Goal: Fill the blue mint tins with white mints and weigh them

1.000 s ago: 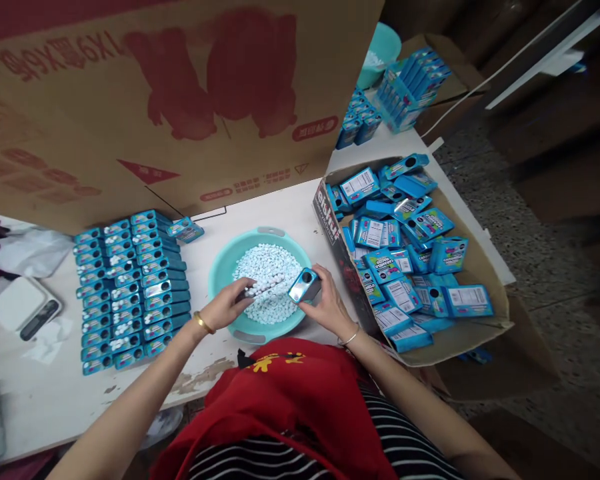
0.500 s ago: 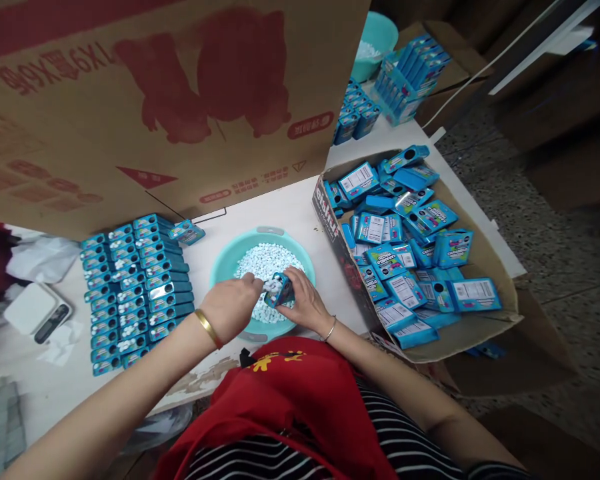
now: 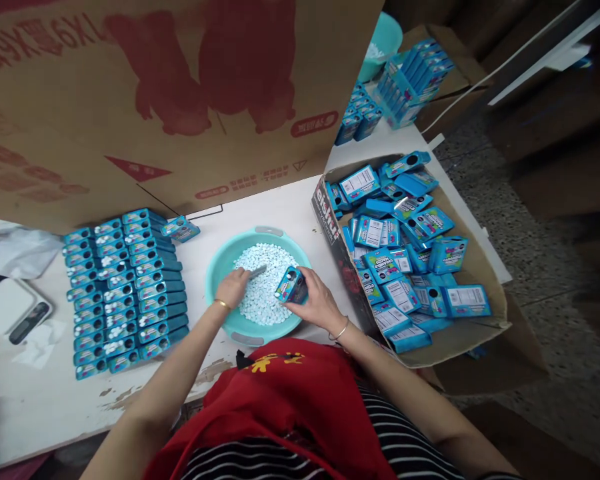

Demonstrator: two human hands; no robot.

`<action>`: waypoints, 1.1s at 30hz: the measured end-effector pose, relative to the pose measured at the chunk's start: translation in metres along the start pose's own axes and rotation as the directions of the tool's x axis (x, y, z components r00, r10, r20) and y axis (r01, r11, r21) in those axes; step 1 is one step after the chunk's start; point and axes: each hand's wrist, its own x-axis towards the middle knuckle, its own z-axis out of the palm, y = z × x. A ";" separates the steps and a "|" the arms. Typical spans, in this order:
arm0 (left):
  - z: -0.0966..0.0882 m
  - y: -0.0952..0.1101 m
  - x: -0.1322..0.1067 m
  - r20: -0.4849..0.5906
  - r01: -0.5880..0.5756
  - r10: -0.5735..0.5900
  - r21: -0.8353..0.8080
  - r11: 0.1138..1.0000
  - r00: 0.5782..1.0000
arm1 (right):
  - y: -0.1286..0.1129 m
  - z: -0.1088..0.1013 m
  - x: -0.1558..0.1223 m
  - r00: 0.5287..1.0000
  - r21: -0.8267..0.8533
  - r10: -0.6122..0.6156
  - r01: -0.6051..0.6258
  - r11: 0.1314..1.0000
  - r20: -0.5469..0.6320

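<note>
My left hand (image 3: 231,288) is closed on a small grey scoop (image 3: 258,272), which reaches out over the small white candies (image 3: 265,308) in a turquoise bowl (image 3: 217,268). Only part of the scoop shows past the fingers. Over the bowl's right side, my right hand (image 3: 319,300) grips a blue candy box (image 3: 292,285), tilted so that its end with a dark round hole faces up. A gold bracelet circles the left wrist, and a thin bangle the right.
Rows of upright blue boxes (image 3: 153,277) stand left of the bowl, some with candies on top. A white scale (image 3: 10,308) lies further left. To the right, an open carton (image 3: 497,313) holds many loose boxes. A large cardboard box (image 3: 180,153) walls off the back.
My left hand has drawn back left with the scoop, away from the box and down to the candies. My right hand has shifted slightly right, still holding the box.
</note>
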 end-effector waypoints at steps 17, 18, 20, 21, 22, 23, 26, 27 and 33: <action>-0.014 0.002 -0.037 0.009 -0.173 0.196 -0.437 0.882 0.980 | -0.003 -0.012 -0.018 0.998 0.094 0.059 -0.059 0.994 0.001; -0.028 0.001 -0.043 -0.009 -0.186 0.203 -0.440 0.879 0.979 | -0.002 -0.010 -0.016 0.999 0.073 0.041 -0.041 0.996 0.000; -0.058 0.004 -0.054 -0.027 -0.221 0.231 -0.424 0.878 0.972 | -0.002 -0.004 -0.012 1.000 0.028 -0.006 0.006 1.000 -0.010; -0.071 0.008 -0.059 -0.021 -0.240 0.253 -0.402 0.884 0.967 | -0.003 0.001 -0.010 0.999 0.010 -0.033 0.033 0.999 -0.016; -0.083 0.012 -0.062 -0.004 -0.257 0.275 -0.365 0.895 0.961 | -0.003 0.005 -0.007 0.998 -0.004 -0.060 0.060 0.998 -0.018; -0.093 0.018 -0.064 0.018 -0.269 0.290 -0.315 0.910 0.957 | -0.004 0.010 -0.005 0.996 -0.013 -0.086 0.086 0.996 -0.015; -0.112 0.039 -0.065 0.089 -0.247 0.257 -0.109 0.963 0.962 | -0.009 0.021 -0.001 0.988 -0.011 -0.151 0.152 0.988 0.008; -0.115 0.047 -0.065 0.110 -0.217 0.219 -0.030 0.976 0.970 | -0.011 0.023 0.000 0.986 -0.005 -0.165 0.165 0.986 0.013; -0.124 0.101 -0.073 0.128 -0.076 0.037 0.323 0.943 0.991 | -0.012 0.030 -0.002 0.983 0.019 -0.186 0.186 0.982 -0.007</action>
